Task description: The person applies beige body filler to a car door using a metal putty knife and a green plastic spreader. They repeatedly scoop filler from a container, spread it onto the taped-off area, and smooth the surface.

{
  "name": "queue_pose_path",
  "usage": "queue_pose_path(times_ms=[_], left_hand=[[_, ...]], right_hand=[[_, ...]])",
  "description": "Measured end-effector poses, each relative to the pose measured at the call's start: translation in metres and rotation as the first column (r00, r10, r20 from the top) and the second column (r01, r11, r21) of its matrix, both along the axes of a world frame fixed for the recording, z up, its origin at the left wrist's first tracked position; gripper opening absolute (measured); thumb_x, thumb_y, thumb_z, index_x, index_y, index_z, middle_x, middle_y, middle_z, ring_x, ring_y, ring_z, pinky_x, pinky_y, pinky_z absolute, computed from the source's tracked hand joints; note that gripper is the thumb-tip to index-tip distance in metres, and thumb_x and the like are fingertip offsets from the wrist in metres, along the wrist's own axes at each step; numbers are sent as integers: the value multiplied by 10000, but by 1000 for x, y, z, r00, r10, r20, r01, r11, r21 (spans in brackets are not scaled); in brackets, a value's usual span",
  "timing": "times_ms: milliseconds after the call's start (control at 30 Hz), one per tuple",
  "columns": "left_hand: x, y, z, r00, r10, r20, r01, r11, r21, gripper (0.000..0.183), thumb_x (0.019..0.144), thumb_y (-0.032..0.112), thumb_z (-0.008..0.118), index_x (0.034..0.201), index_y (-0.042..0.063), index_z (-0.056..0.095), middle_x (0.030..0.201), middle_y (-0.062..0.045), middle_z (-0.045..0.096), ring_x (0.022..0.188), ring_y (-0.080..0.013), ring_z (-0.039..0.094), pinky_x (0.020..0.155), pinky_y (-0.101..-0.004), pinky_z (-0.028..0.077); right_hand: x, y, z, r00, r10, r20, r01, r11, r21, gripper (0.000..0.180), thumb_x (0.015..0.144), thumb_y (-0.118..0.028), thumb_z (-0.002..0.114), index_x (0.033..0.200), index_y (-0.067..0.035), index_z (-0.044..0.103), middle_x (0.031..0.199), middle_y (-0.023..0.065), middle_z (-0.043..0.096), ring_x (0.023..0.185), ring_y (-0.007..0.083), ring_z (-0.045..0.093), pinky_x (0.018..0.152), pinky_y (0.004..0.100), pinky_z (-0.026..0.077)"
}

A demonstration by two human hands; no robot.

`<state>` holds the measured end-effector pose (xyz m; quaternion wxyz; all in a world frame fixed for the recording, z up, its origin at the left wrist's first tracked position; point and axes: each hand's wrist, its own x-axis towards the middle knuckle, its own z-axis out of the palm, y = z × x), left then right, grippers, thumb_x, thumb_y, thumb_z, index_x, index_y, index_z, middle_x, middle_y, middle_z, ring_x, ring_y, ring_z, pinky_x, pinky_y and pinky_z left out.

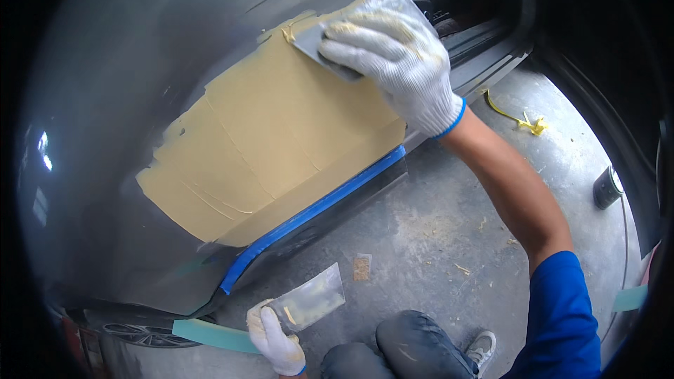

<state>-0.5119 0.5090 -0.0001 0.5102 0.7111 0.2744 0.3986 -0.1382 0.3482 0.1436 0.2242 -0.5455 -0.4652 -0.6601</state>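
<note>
A broad patch of beige body filler [274, 121] covers part of a dark grey car body panel [158, 58]. My right hand [395, 58], in a white knit glove, presses a flat grey spreader [316, 45] against the upper end of this patch. A small ridge of filler [288, 34] sits at the spreader's left corner. Low in the picture, my gloved left hand [276, 331] grips a second flat spreader plate [316, 297], which carries a streak of filler. Blue masking tape [316, 218] runs along the patch's lower edge.
Past the panel is the car's open doorway [463, 45]. Crumpled yellow tape [534, 125] and a dark can [608, 188] are on the concrete floor [437, 210], with scattered filler scraps. A wheel [150, 334] and a teal strip [216, 336] show at lower left. My knees [421, 345] are below.
</note>
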Motion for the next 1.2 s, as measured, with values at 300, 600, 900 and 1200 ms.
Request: queue_pose_path(times_ms=[300,600,900,1200], left_hand=[[12,-5,-1,997,7,81,-3,999,-48,239,1043,203,447,1052,1,574,925,-62,604,823,-123,569,735,-269,466],[36,0,-10,1000,-2,14,2,999,-53,254,1035,206,441,1043,-8,576,917,-70,611,798,-126,575,718,-263,470],[37,-4,-18,998,19,57,-12,993,-113,251,1039,208,441,1045,-6,571,902,-67,608,795,-119,574,712,-259,468],[39,-21,3,990,-114,-84,118,992,54,212,1014,164,489,1019,-4,619,943,-64,598,876,-138,564,813,-283,454]], right_hand=[[-3,-21,3,999,-3,53,5,999,-35,301,827,-243,706,1128,-249,713,1169,-31,697,1072,193,660,961,419,515],[-6,-3,-22,995,79,-60,-83,994,-64,335,765,-192,733,1097,-225,757,1170,-11,713,1113,208,666,982,396,531],[-27,-27,-120,971,-36,-238,-20,974,-226,356,800,-176,686,1147,-247,708,1215,-40,676,1152,186,635,1019,415,511],[-105,-62,-118,583,414,-699,-417,891,180,302,827,-58,731,1124,-108,737,1096,101,732,1030,290,706,917,403,561]])
